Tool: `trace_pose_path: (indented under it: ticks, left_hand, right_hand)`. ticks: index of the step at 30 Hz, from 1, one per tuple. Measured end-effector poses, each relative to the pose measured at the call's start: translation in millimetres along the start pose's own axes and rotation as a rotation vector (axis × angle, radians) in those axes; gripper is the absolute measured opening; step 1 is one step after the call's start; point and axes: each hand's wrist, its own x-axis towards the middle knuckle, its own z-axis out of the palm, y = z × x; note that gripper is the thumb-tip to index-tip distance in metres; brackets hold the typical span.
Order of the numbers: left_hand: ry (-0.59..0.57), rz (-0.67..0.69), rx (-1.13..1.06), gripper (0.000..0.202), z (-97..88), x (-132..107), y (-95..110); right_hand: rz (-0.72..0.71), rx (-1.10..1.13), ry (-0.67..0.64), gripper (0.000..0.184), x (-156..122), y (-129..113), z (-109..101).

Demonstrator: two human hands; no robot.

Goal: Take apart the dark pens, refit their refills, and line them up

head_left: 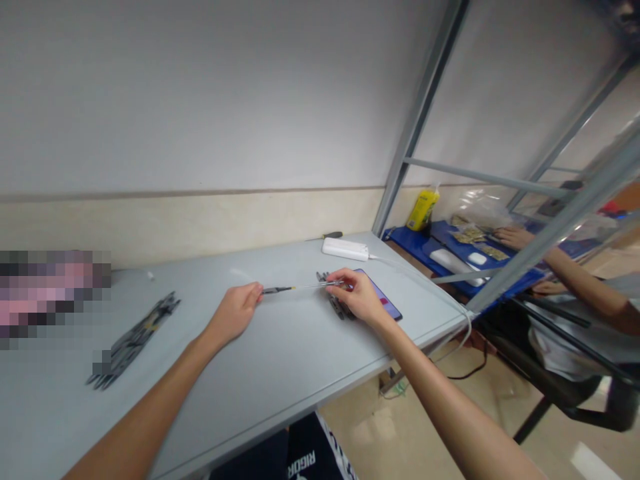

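Note:
My left hand [239, 310] is closed around a slim dark pen-like stick [277, 290], whose narrow yellowish tip points right. Opposite it, my right hand [357, 293] pinches a thin clear tube [313, 287] that reaches left toward that tip. Whether tube and tip touch I cannot tell. Beneath my right hand lies a small pile of dark slim pieces [336, 305], partly hidden by the fingers. Beside it, a phone [387, 300] with a lit screen lies partly under my wrist. A bundle of similar dark sticks [137, 340] rests on the table left of my left forearm.
A white power bank [346, 249] with a cable sits at the table's back right, near a dark-handled screwdriver [333, 235]. Grey metal posts [425, 113] rise at the right edge. Beyond them, another person's arm [575, 273] reaches over a blue table [407, 238] with a yellow packet [423, 209].

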Motion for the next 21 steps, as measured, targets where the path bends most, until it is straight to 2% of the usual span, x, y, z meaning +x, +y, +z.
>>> trace_pose_path:
  ticks: [6,15,19,21]
  left_hand:
    - [0.01,0.014,-0.014,0.039,0.5,-1,1]
    - [-0.041,0.003,-0.029,0.04,3.5,-4,8]
    - [-0.048,0.01,-0.058,0.038,-2.0,-4,7]
    - [-0.048,0.025,-0.093,0.033,-3.8,-4,9]
  right_hand:
    - [-0.03,-0.01,-0.012,0.017,0,-3,5]
    - [-0.127,-0.088,-0.058,0.008,-3,-22,22]
    - [-0.055,-0.061,-0.117,0.011,-5,-24,25]
    - [0.024,-0.004,-0.18,0.021,-6,-26,28]
